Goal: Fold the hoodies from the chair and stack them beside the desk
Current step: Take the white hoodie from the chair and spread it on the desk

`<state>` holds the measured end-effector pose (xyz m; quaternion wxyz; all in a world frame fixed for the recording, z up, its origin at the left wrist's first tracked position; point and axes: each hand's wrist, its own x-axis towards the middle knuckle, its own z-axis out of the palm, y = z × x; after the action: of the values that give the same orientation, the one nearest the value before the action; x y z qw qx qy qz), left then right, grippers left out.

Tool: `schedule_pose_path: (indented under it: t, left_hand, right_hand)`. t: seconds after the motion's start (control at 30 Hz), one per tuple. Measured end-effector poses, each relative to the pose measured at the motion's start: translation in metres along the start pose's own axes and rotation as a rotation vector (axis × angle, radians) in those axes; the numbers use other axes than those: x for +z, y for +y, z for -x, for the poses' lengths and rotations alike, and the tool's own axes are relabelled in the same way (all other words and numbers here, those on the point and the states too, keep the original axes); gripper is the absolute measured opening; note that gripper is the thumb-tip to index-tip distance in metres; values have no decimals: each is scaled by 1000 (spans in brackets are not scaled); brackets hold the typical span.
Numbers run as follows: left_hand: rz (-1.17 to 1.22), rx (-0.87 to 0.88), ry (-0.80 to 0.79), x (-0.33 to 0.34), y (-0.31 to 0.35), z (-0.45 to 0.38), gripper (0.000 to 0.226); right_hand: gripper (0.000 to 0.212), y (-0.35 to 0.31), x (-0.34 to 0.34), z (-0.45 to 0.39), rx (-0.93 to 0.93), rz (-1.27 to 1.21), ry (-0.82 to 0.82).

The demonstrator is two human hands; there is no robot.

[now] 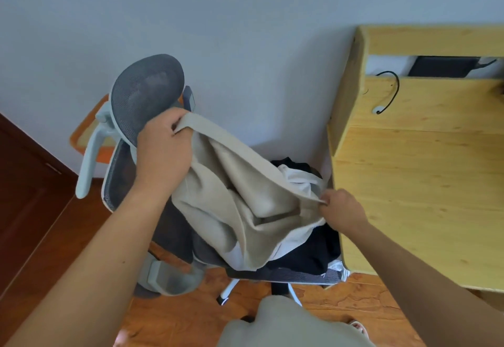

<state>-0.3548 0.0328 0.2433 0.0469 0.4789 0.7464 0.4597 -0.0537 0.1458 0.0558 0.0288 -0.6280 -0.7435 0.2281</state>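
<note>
A beige hoodie (234,199) hangs stretched between my two hands above the seat of a grey mesh office chair (144,92). My left hand (163,144) grips its ribbed edge up near the chair's headrest. My right hand (341,209) pinches the same edge lower down, close to the desk. Under the beige hoodie lie a white garment (300,180) and a black garment (308,254), piled on the seat and partly hidden.
A light wooden desk (425,183) with a raised shelf stands right of the chair, a black cable (392,90) lying on it. Behind is a pale wall. The floor (191,316) is reddish wood. An orange stool (87,133) stands behind the chair.
</note>
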Motion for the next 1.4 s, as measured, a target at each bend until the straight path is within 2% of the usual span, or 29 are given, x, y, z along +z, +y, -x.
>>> schedule_pose_path:
  t: [0.1, 0.17, 0.2, 0.27, 0.33, 0.4, 0.47, 0.57, 0.63, 0.73, 0.8, 0.87, 0.93, 1.03, 1.17, 1.23, 1.27, 1.33, 1.4]
  left_hand:
    - [54, -63, -7, 1, -4, 1, 19]
    - [94, -89, -22, 2, -2, 1, 21]
    - [80, -84, -21, 1, -2, 1, 21]
    - [-44, -48, -16, -4, -8, -3, 20]
    - [-251, 14, -34, -7, -16, -7, 17]
    - [-410, 29, -97, -1, -17, -5, 12]
    - [-432, 11, -150, 9, -15, -1, 10]
    - [-315, -82, -176, 23, -20, -3, 12]
    - [-216, -175, -204, 32, -27, -8, 13]
    - [-142, -335, -299, 44, -34, -16, 15]
    - [-125, -399, -347, 49, -38, -20, 17]
    - [-137, -400, -387, 52, -41, -23, 14]
    - [-205, -393, -441, 54, -42, -23, 13]
    - [-370, -312, -459, 56, -48, -23, 20]
    - [-629, -184, -375, 63, -64, 3, 27]
    - [-675, -201, -310, 65, -76, 29, 23]
    - [-666, -263, -299, 66, -86, 43, 21]
    - [-531, -518, -274, 67, -106, 70, 20]
    - [-170, -842, -207, 67, -119, 100, 20]
  right_hand:
    - [33, 0, 34, 8, 75, -175, -96]
    - [22, -5, 50, 7, 81, -224, -140]
    - [22, -5, 54, 4, 86, -244, -134]
    - [25, 1, 47, -5, 207, -377, -9]
    - [25, 12, 21, -17, 348, -703, 134]
    - [23, 19, -19, -23, 378, -1013, 194]
    - [23, 25, -61, -23, 320, -1121, 220]
    - [22, 35, -100, -16, 271, -1212, 231]
    - [22, 38, -111, -10, 257, -1207, 229]
    - [34, 44, -118, -4, 191, -1053, 225]
    - [24, 49, -122, 1, 118, -897, 149]
    - [4, 59, -125, 4, 39, -560, 77]
    - [23, 68, -130, 5, 49, -244, 127]
    - [42, 82, -143, 8, 185, -262, 215]
    - [47, 98, -147, 8, 340, -309, 238]
    - [49, 105, -145, 8, 375, -354, 281]
    - [50, 108, -143, 8, 385, -388, 290]
    - [51, 117, -140, 7, 411, -454, 281]
    - [51, 133, -136, 5, 440, -536, 263]
